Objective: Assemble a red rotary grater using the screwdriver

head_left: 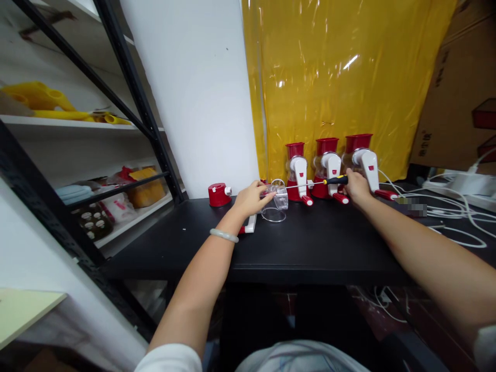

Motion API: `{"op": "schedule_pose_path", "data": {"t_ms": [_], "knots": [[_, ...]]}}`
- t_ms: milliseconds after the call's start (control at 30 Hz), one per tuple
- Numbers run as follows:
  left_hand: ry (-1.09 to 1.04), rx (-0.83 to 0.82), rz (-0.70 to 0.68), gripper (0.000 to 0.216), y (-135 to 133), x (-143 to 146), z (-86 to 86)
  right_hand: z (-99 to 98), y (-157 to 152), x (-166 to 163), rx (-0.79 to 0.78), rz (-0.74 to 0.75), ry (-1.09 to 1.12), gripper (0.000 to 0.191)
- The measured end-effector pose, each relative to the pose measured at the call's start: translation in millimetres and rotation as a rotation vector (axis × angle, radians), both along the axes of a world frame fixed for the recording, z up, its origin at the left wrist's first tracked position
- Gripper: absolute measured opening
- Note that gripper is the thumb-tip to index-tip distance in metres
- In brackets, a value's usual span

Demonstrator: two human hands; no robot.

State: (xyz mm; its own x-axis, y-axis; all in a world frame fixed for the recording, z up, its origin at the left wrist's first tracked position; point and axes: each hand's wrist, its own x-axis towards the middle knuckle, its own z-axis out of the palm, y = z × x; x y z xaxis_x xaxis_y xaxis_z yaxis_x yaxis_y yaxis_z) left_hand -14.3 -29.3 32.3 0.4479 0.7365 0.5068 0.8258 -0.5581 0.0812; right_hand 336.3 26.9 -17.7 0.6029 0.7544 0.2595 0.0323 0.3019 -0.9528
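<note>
My left hand (251, 199) is closed on a clear plastic housing (276, 201) lying on its side on the black table (310, 243). My right hand (356, 187) grips a screwdriver (335, 180) with a black and yellow handle; its thin shaft runs left to the clear housing. A white crank handle with a red tip (248, 225) lies under my left wrist, which wears a pale bangle. Three assembled red-and-white hand-crank devices (327, 168) stand in a row behind, against the yellow sheet.
A red round cap part (218, 195) sits at the table's back left. White cables and a power strip (457, 199) cover the table's right. A black metal shelf rack (116, 170) with yellow and bagged items stands left. Cardboard boxes (461, 98) are at the right.
</note>
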Motion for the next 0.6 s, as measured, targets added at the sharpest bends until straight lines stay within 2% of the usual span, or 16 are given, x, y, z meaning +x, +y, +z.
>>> {"op": "schedule_pose_path", "data": {"t_ms": [167,333,467,600], "knots": [[0.001,0.009,-0.001,0.049,1.0,-0.1,-0.7,1.3,2.0,0.6,-0.040,0.005,0.096,0.027],[0.001,0.006,-0.003,0.049,0.1,0.2,0.0,3.4,3.6,-0.1,-0.012,0.018,0.126,0.020],[-0.006,-0.005,-0.001,0.049,-1.1,0.7,0.6,1.1,2.1,-0.5,0.027,0.020,0.084,0.022],[-0.015,-0.007,-0.007,0.049,-0.8,0.6,0.2,-1.8,1.3,2.1,-0.013,-0.030,-0.027,0.032]]}}
